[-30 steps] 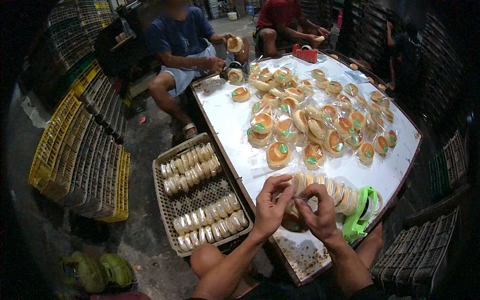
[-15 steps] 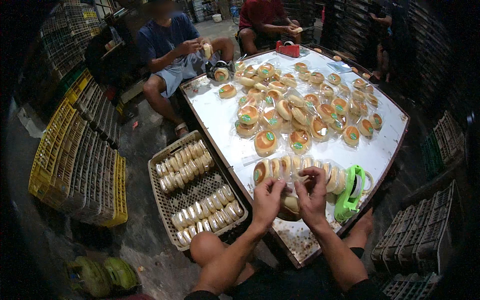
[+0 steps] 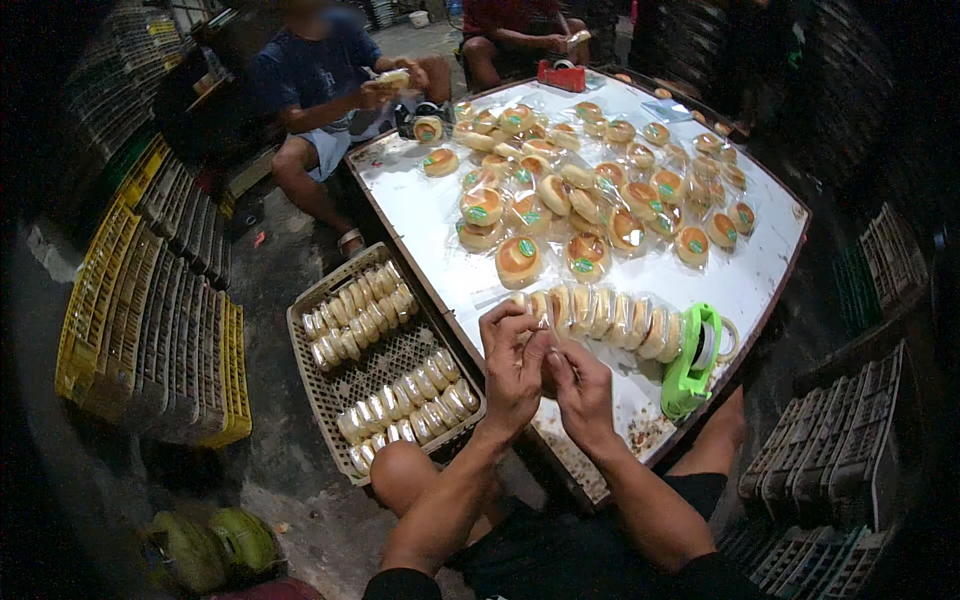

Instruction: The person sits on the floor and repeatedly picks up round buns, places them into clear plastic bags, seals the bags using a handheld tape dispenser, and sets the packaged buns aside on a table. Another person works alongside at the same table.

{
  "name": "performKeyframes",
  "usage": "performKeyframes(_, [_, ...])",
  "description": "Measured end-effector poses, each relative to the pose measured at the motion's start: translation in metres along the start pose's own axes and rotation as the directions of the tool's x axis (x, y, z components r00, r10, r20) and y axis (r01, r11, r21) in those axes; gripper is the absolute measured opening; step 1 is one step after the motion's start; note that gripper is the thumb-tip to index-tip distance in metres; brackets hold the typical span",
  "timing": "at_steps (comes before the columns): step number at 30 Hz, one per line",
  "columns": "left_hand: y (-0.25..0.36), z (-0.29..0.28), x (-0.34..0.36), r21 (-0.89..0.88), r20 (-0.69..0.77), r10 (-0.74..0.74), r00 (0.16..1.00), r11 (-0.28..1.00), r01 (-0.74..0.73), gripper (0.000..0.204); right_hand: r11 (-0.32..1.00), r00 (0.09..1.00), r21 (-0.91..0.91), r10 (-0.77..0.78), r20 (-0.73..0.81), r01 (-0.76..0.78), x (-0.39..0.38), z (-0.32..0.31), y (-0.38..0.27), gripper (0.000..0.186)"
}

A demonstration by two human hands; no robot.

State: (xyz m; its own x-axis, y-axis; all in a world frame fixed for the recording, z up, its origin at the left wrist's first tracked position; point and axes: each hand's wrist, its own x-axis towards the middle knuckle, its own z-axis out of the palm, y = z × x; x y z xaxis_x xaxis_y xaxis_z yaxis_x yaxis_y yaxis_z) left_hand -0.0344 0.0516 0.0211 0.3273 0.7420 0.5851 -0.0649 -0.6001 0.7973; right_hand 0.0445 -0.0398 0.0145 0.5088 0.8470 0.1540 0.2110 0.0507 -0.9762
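At the near end of the white table (image 3: 430,225), the person's left hand (image 3: 512,378) and right hand (image 3: 583,388) meet, fingers bent and thumb tips close to each other; whether they pinch film or a bun cannot be told, since the fingers cover the spot. Just beyond them on the table, a row of wrapped buns (image 3: 600,312) stands on edge, packed side by side, up to a green tape dispenser (image 3: 684,385) (a pale roll sits in its frame). Left of the table, a plastic crate (image 3: 372,376) holds more wrapped buns in four rows, two on either side of a bare strip. Farther across the table lies a loose scatter of buns (image 3: 610,177) in clear wrappers, many bearing green labels. By the table's far edge stands a red tape dispenser (image 3: 563,77). Beyond the table's far left side sits a co-worker (image 3: 315,75) in a dark blue shirt, both hands at a bun (image 3: 393,77).
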Motion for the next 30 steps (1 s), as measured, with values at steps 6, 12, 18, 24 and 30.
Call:
performKeyframes(6, [-0.009,0.000,-0.010,-0.429,0.366,-0.365,0.856,0.750,0.503,0.025,0.855,0.932,-0.410,-0.361,-0.035,0.316,0.008,-0.033,-0.019,0.025])
performKeyframes(12, [0.034,0.001,-0.015,-0.391,0.230,-0.394,0.890,0.800,0.455,0.063,0.911,0.939,-0.261,-0.342,-0.043,0.320,-0.002,-0.046,-0.024,0.020])
performKeyframes(18, [0.023,0.001,-0.009,-0.173,0.351,-0.499,0.792,0.797,0.579,0.062,0.871,0.921,-0.356,-0.384,-0.063,0.339,-0.011,-0.043,-0.007,0.024])
performKeyframes(24, [0.023,-0.010,-0.007,0.019,0.675,-0.346,0.651,0.891,0.454,0.028,0.630,0.805,-0.551,-0.575,0.143,0.547,-0.014,-0.061,0.005,0.022])
performKeyframes(30, [0.016,0.001,-0.006,0.020,0.206,-0.272,0.940,0.961,0.274,0.015,0.999,0.976,0.030,-0.026,-0.217,0.033,0.003,-0.039,0.005,0.012])
